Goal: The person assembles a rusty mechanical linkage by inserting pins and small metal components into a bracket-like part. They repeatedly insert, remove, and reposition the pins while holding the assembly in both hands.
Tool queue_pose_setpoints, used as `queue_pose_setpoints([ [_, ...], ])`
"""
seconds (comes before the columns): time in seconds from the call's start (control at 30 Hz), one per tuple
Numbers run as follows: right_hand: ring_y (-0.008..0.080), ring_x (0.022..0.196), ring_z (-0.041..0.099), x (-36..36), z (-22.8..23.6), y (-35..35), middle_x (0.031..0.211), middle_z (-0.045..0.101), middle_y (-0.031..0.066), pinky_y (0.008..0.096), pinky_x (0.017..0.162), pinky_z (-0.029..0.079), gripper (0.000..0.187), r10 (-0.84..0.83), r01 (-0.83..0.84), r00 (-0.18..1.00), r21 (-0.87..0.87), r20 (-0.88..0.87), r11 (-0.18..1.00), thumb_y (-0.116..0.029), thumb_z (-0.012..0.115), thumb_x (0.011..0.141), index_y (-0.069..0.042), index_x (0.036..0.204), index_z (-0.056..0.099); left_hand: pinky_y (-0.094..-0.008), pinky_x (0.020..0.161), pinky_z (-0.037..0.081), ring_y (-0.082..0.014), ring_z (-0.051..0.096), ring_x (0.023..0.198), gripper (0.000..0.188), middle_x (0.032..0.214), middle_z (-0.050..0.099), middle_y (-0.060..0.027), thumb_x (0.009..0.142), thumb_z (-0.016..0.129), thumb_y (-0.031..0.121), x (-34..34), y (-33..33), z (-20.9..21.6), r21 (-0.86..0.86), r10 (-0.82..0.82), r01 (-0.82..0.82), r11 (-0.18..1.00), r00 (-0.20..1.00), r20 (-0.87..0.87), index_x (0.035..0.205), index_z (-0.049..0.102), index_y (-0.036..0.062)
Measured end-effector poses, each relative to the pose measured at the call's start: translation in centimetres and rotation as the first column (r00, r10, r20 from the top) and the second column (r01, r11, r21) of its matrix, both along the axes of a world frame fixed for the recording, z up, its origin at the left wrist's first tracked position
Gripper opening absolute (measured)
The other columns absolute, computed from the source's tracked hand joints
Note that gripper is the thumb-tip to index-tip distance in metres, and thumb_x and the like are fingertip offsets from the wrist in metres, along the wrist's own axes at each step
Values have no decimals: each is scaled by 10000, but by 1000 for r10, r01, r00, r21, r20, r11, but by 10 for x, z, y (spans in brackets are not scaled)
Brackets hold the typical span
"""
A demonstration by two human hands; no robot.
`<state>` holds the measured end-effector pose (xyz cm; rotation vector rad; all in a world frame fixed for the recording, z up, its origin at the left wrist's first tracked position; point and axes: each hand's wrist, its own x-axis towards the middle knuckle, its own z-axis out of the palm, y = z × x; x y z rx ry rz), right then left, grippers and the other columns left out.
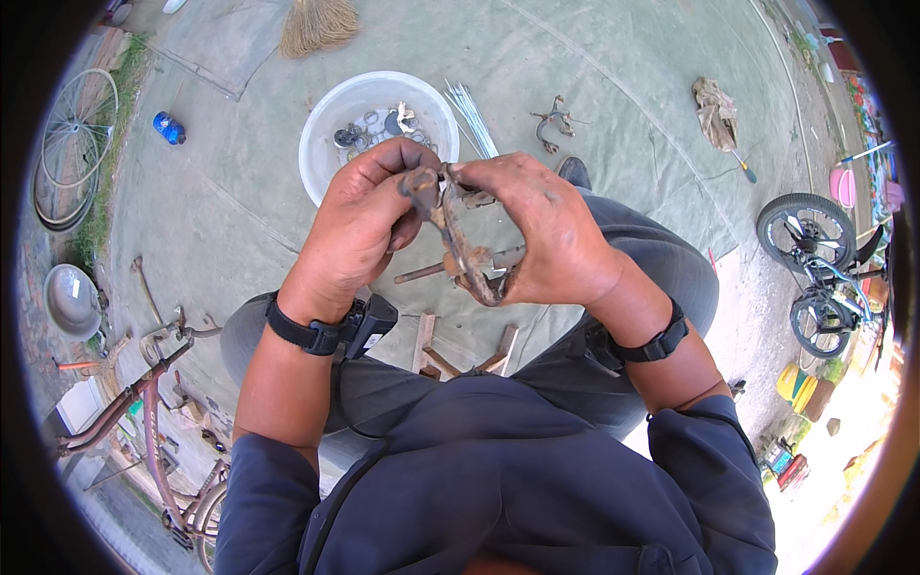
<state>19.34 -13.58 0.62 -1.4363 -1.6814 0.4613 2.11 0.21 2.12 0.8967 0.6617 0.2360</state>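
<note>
Between my two hands, above my lap, is a rusty, curved bicycle brake caliper. My left hand pinches its upper left end between thumb and curled fingers. Across from it, my right hand arches over the other side, its fingertips meeting the top of the part and its thumb side at the lower end. Some of the caliper is hidden by my fingers. Just below it shows a brownish metal rod; whether it is joined to the caliper I cannot tell.
Ahead stands a whitish basin with small parts, beside thin spokes. Another caliper lies on the green groundsheet. A bicycle frame is at left, a small bicycle at right. Wooden pieces sit between my legs.
</note>
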Motion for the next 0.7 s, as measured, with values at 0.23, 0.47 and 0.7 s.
queue_pose_setpoints([
  [0.23, 246, 1179, 610, 7, 5, -6, 1229, 616, 123, 393, 1006, 506, 937, -95, 18, 893, -176, -439, 984, -187, 895, 596, -29, 1409, 456, -377, 1007, 507, -292, 638, 1105, 331, 1163, 602, -160, 873, 479, -91, 6, 2, -18, -150, 341, -346, 926, 938, -56, 1201, 509, -54],
  [0.47, 230, 1205, 588, 9, 4, -8, 1275, 580, 139, 408, 1085, 439, 960, -56, -132, 646, -183, -761, 974, -120, 851, 660, 25, 1467, 352, -402, 1072, 496, -348, 609, 1208, 353, 1243, 577, -218, 868, 449, -128, 3, 1, -22, -159, 322, -316, 935, 946, 14, 1216, 485, -79],
  [0.7, 243, 1212, 586, 10, 4, -11, 1298, 578, 148, 404, 1079, 431, 996, -97, -156, 583, -228, -807, 961, -143, 857, 643, 35, 1474, 339, -364, 979, 546, -303, 659, 1134, 252, 1223, 622, -195, 1000, 538, 26, 1, -1, -20, -127, 265, -265, 956, 964, -23, 1234, 511, -66],
])
